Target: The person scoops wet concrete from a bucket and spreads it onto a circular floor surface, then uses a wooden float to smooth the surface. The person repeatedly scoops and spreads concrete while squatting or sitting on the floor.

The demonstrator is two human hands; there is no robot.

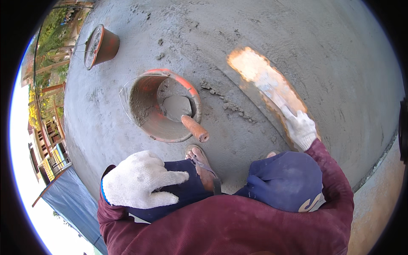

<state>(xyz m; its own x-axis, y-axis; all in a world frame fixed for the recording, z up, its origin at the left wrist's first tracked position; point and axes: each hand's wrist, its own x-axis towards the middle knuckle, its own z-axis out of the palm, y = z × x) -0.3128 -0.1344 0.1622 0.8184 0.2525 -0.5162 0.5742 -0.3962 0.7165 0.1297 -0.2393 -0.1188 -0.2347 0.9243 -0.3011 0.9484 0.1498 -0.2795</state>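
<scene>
My right hand [301,128], in a white knitted glove, grips a long wooden float [278,91] that lies flat on the wet grey cement [170,25]. Its face is smeared with cement, and the fingers partly hide its grip. Over my left knee rests my left hand [144,180], also gloved, fingers spread and holding nothing. In front of my feet an orange bucket [142,104], caked with cement, leans open toward me. A trowel with a wooden handle [195,128] sits in it, its blade [177,107] coated in mortar.
A second cement-smeared bucket [106,46] stands at the far left. Loose cement crumbs [229,104] form a ridge between the near bucket and the float. My sandalled foot [200,159] stands on the cement. A blue tarp [76,204] hangs beyond the left edge.
</scene>
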